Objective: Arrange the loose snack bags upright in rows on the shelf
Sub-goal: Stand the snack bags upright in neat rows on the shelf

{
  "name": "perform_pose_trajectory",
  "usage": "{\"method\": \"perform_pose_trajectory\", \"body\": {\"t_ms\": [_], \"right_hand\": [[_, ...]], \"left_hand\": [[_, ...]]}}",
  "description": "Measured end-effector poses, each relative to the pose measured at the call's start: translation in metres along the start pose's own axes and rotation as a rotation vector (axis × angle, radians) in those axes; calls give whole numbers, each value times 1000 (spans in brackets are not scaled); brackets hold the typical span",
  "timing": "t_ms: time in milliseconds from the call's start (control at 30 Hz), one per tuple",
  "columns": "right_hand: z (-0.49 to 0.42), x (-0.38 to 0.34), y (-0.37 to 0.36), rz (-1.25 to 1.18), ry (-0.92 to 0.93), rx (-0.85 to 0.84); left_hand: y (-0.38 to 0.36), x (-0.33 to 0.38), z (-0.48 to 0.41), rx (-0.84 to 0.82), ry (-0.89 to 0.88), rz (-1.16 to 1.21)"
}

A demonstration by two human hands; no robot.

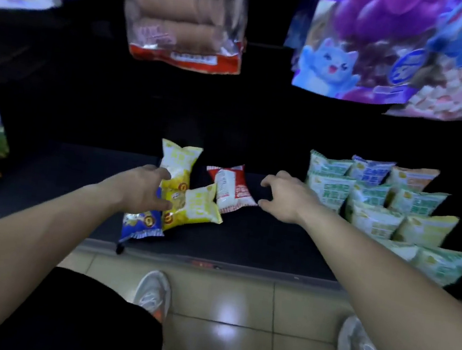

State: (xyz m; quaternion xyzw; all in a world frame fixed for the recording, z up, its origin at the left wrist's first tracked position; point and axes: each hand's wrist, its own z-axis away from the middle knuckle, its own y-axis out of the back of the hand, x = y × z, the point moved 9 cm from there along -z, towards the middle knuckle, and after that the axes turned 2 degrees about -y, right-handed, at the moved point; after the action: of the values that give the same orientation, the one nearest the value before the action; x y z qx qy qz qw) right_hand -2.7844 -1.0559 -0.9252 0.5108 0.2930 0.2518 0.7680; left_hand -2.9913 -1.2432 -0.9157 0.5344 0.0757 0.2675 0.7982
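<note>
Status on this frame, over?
Left hand on the yellow bags, grip unclear. Right hand open, by the red bag. Blue bag partly covered by them; not in rows. Nothing blocking.

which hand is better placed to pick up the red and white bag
Right. The right hand is open just beside the red and white bag, fingers and thumb facing it, holding nothing. The left hand is occupied on the yellow bags further left.
</note>
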Motion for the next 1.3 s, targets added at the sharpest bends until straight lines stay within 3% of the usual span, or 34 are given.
{"method": "perform_pose_trajectory", "body": {"t_ms": [300,667,933,1100,1300], "right_hand": [[-87,-35,-128,-127,-88,-177],[-138,-33,-195,-398,-252,-103],[-132,-42,-171,-424,-146,-54],[-112,-57,-108,-480,13,87],[-66,-31,-18,-327,74,176]], "left_hand": [[-26,-35,-36,-99,40,93],[-34,-42,-47,-160,41,139],[-31,-47,-45,-135,54,161],[-24,-46,-47,-105,52,158],[-6,-22,-48,-14,24,200]]}}
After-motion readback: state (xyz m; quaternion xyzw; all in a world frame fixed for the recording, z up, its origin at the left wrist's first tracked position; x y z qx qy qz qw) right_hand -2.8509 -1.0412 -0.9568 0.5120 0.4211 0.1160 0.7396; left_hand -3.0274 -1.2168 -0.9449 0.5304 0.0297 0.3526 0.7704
